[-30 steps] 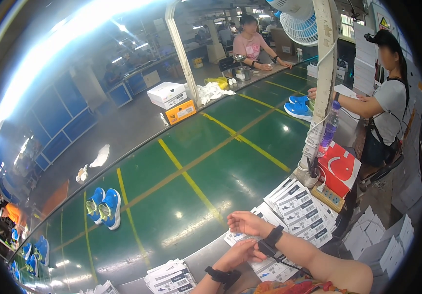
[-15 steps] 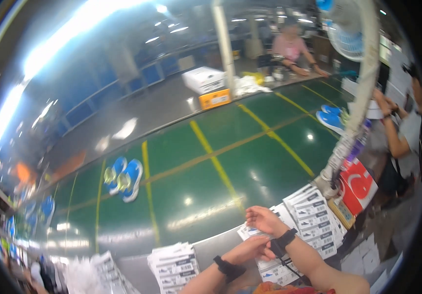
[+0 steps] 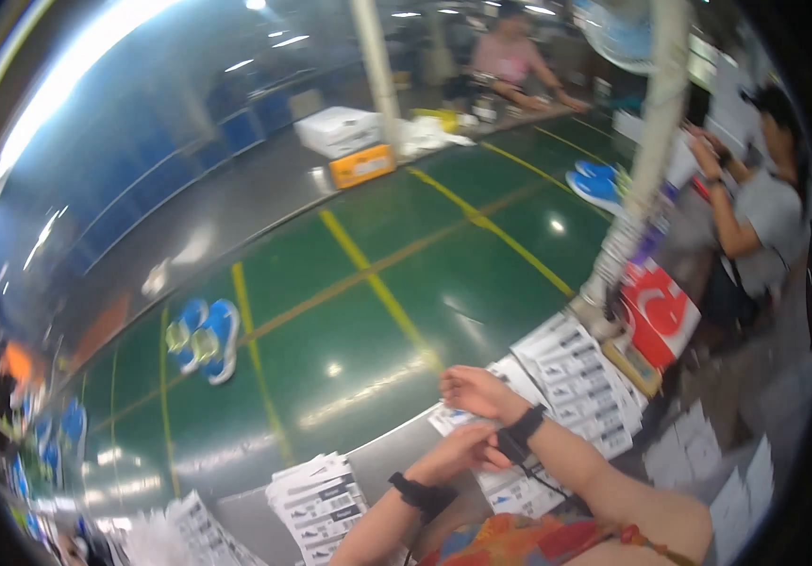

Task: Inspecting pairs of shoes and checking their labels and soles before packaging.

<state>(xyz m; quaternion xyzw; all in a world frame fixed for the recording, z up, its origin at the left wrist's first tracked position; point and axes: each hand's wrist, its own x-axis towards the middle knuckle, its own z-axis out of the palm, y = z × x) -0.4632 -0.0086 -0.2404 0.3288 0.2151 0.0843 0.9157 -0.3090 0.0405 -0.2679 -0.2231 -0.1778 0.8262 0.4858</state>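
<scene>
My left hand (image 3: pixel 462 451) reaches across to my right wrist, its fingers closed at the edge of the black wristband (image 3: pixel 523 426) there. My right hand (image 3: pixel 479 391) is held out just beyond it, fingers loosely bent and apart, with nothing visible in them. A second black band (image 3: pixel 422 494) circles my left wrist. Beneath my hands lie overlapping white printed label sheets (image 3: pixel 510 492). A larger fanned stack of label sheets (image 3: pixel 580 387) spreads to the right, and another stack of label sheets (image 3: pixel 319 505) lies left of my left forearm.
A green conveyor belt (image 3: pixel 330 311) with yellow lines carries blue shoes (image 3: pixel 217 341) on the left and more blue shoes (image 3: pixel 597 187) at the far right. A pale pole (image 3: pixel 646 160) rises beside a red bag (image 3: pixel 659 316). Co-workers sit at the far end and right. Boxes (image 3: pixel 363 165) stand beyond the belt.
The view has shifted, so the belt, boxes and stacks appear farther left and higher. The shoes keep nearly the same place on the belt. My hands stay together at my right wrist.
</scene>
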